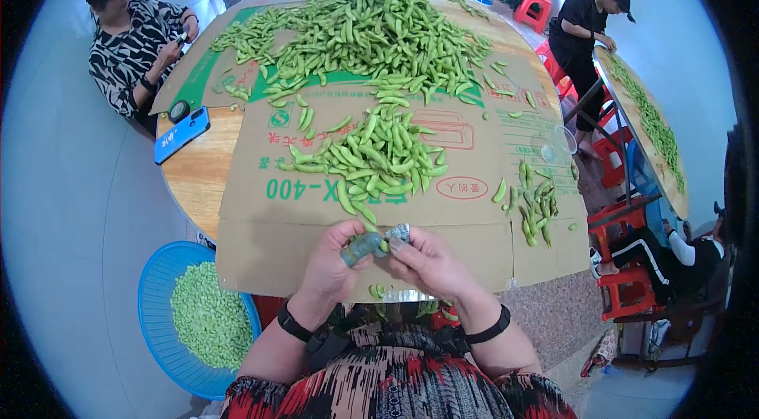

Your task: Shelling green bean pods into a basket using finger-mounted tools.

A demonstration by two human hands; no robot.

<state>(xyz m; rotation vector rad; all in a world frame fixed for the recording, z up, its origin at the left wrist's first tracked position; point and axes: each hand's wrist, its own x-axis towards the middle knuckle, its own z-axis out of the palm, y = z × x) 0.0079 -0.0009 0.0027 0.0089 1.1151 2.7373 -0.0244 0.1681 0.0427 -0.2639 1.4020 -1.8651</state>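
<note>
My left hand (330,258) and my right hand (431,264) meet above the near edge of the cardboard (277,249), fingers pinched together. Between them shows a small bit of a green soybean pod (384,246), mostly hidden by the fingers. Grey-green wrapping covers a finger or thumb of the left hand, and a silvery cover sits on a right fingertip. Just beyond the hands lies a small heap of soybean pods (379,150), with a far larger heap (371,32) behind it. A few green pieces (377,291) rest at the cardboard's near edge.
A blue basket (154,316) of shelled beans (209,312) stands below the table at left. A blue phone (182,134) and a round dark lid (179,111) lie on the wood. Discoloured pods (538,205) and a clear cup (564,142) are at right. Other people sit and stand around.
</note>
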